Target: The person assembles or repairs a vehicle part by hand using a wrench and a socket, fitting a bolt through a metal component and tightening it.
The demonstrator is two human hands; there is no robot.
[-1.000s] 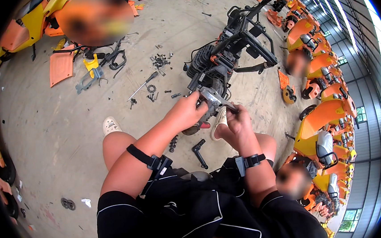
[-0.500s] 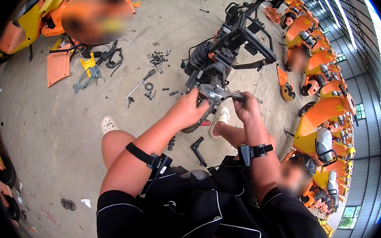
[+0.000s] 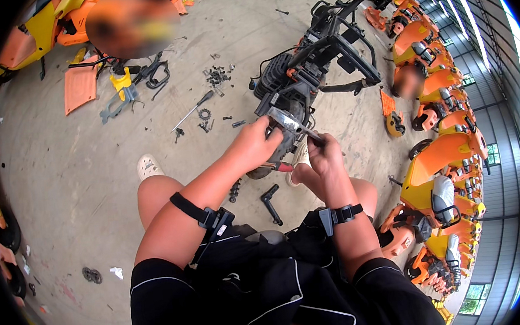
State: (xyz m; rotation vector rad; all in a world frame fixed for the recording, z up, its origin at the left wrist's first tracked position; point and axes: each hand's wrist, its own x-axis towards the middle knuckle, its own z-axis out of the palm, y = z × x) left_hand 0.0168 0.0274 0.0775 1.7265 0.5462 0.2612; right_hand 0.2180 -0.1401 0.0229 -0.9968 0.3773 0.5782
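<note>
The stripped black scooter frame (image 3: 307, 67) lies on the floor in front of me. At its near end is a silver metal part (image 3: 286, 119). My left hand (image 3: 257, 143) is closed at the left edge of this part, thumb and fingers curled around it. My right hand (image 3: 326, 155) grips the handle of a metal wrench (image 3: 311, 134), whose head meets the silver part; the exact contact is too small to make out. Just below the wheel area shows a red-handled tool (image 3: 283, 167), partly hidden.
A long screwdriver (image 3: 192, 110), a toothed ring (image 3: 205, 114) and a pile of bolts (image 3: 218, 75) lie left of the frame. A black crank-shaped part (image 3: 270, 205) rests between my feet. Rows of orange-yellow scooters (image 3: 439, 154) stand at right, loose panels (image 3: 81, 88) at upper left.
My right hand has moved left and slightly down, and the wrench handle has swung from pointing right to pointing down-right. My left hand stays almost in place.
</note>
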